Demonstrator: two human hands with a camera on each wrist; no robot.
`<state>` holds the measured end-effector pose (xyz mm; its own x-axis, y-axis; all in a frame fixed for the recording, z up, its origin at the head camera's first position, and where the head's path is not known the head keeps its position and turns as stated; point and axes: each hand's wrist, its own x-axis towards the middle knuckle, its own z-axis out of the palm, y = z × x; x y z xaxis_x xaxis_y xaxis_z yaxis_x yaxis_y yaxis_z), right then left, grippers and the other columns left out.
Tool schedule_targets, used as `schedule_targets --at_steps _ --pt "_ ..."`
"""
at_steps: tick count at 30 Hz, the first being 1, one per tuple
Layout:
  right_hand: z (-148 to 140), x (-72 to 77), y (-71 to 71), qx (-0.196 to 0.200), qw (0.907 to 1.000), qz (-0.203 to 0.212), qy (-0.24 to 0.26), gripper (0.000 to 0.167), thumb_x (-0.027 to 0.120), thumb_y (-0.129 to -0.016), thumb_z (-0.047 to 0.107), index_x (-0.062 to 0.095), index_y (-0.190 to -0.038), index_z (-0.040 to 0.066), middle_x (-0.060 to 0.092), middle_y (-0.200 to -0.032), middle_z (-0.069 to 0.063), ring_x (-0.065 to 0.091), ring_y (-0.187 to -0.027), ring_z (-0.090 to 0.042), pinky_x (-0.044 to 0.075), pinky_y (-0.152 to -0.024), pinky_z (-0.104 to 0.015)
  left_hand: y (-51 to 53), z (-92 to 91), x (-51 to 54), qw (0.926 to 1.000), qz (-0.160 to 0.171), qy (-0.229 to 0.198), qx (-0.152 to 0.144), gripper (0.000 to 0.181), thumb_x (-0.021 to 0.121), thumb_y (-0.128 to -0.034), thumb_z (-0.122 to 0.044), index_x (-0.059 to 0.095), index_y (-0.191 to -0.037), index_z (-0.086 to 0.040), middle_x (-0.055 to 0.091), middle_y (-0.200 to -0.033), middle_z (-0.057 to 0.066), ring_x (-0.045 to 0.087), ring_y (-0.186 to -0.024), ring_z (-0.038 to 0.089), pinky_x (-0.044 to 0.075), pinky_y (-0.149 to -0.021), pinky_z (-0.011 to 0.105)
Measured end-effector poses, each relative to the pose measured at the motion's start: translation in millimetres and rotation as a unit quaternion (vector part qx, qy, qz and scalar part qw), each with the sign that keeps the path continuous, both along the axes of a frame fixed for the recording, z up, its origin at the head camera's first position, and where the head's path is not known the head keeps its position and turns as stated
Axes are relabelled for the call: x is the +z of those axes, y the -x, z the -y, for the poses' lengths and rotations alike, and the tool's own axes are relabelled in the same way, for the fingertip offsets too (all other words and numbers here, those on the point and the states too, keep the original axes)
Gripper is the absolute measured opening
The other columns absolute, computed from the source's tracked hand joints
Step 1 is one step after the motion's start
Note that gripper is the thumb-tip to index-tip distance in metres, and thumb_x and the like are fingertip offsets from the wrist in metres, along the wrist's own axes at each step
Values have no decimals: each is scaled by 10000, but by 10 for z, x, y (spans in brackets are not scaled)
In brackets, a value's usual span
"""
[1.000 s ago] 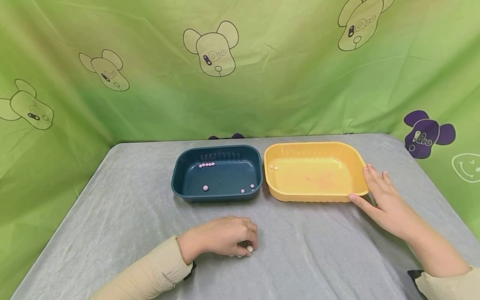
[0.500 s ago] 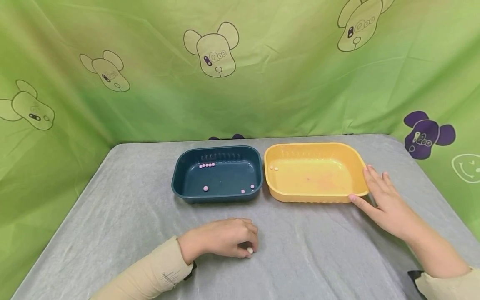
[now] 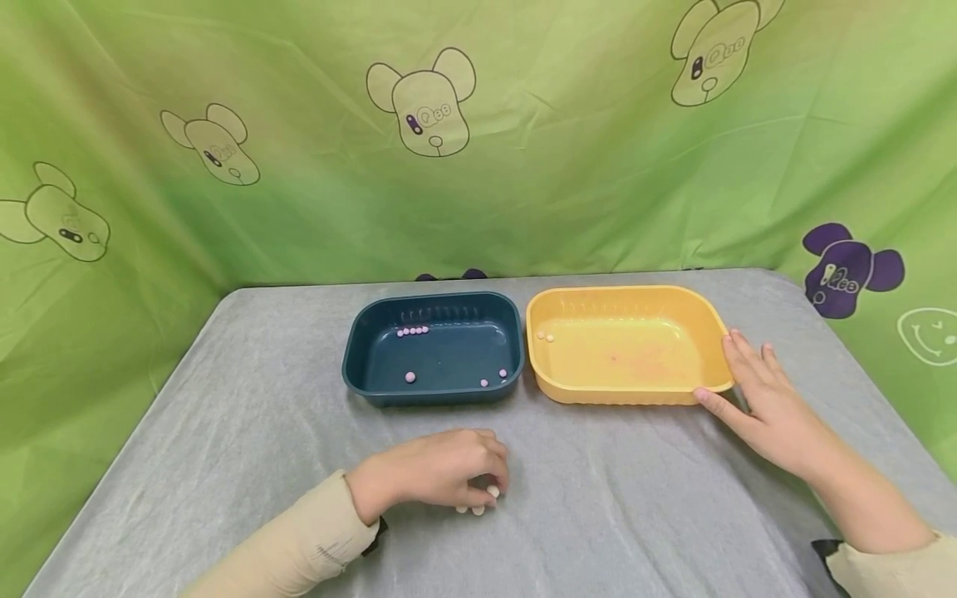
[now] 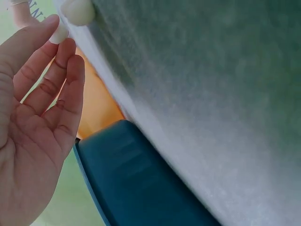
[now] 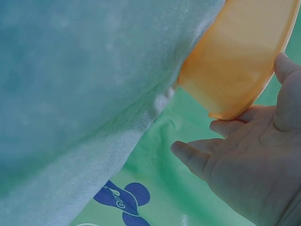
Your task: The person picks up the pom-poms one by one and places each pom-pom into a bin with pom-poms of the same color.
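Note:
My left hand [image 3: 441,470] is low over the cloth in front of the blue basin, pinching a small white ball [image 4: 59,34] between thumb and fingertips. Two more white balls [image 3: 478,510] lie on the cloth beside the thumb, partly under the hand. At the right, my right hand [image 3: 777,415] rests against the near right corner of the yellow basin [image 3: 628,389], fingers straight along its outer side and thumb at the front rim. Two pale balls [image 3: 550,338] sit at that basin's left end.
A dark blue basin [image 3: 434,394] stands left of the yellow one, holding several pink balls [image 3: 409,377]. Grey cloth [image 3: 239,415] covers the table. A green printed curtain [image 3: 314,216] hangs behind and at both sides.
My left hand dipped slightly toward me, then shifted a little left and up; white balls beside its thumb, hidden half a second ago, show again. My right hand and both basins stay in place.

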<state>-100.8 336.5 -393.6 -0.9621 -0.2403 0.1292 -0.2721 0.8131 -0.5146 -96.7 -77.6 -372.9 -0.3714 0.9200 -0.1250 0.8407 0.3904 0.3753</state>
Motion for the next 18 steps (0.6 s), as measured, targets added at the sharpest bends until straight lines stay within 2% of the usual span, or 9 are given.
schedule_targets --at_steps 12,18 --pt "6 1 -3 -17 10000 1 18 818 538 -1026 297 30 -1573 -39 -59 -1637 -255 -223 -1461 -497 -174 -1189 -578 18 26 99 10000 30 -9 15 50 712 -925 -191 746 -936 -155 620 -900 -97 563 -882 33 444 -827 91" --pt "-3 5 -1 26 10000 -77 12 813 534 -1028 291 30 -1571 -43 -59 -1636 -258 -224 -1463 -492 -180 -1191 -568 67 9 196 9998 -169 47 -5 55 705 -928 -190 748 -930 -156 623 -889 -82 541 -862 32 436 -806 103"
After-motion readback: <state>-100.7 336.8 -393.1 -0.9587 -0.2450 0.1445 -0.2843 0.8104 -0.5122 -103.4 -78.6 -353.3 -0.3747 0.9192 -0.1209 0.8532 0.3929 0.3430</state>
